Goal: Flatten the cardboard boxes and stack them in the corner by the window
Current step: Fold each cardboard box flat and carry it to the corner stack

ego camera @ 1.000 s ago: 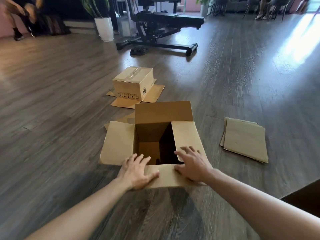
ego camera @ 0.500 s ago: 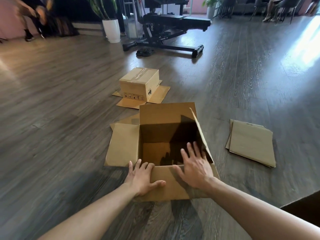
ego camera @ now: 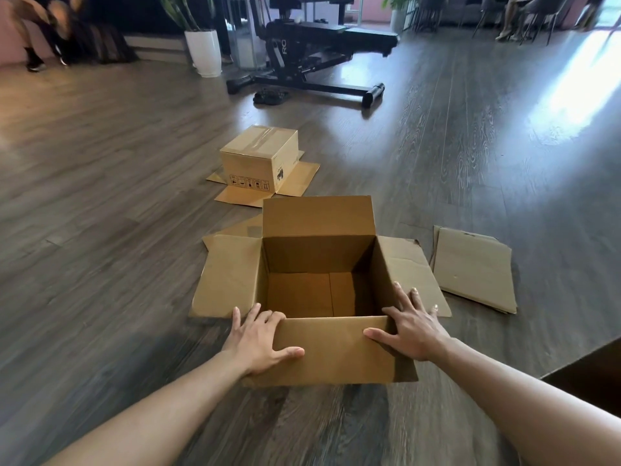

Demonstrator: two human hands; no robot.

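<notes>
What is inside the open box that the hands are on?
Nothing shows inside the open box: only its bottom flaps, meeting at a seam. The near wall hides the front strip of the bottom.

the black exercise bench (ego camera: 322,31) at the far side of the floor carries pale letters "ro" on its frame, running sideways; whatever follows them is hidden. the taped closed box (ego camera: 260,159) shows a row of small black handling symbols along its near face and a black mark on its side, too small to read.
</notes>
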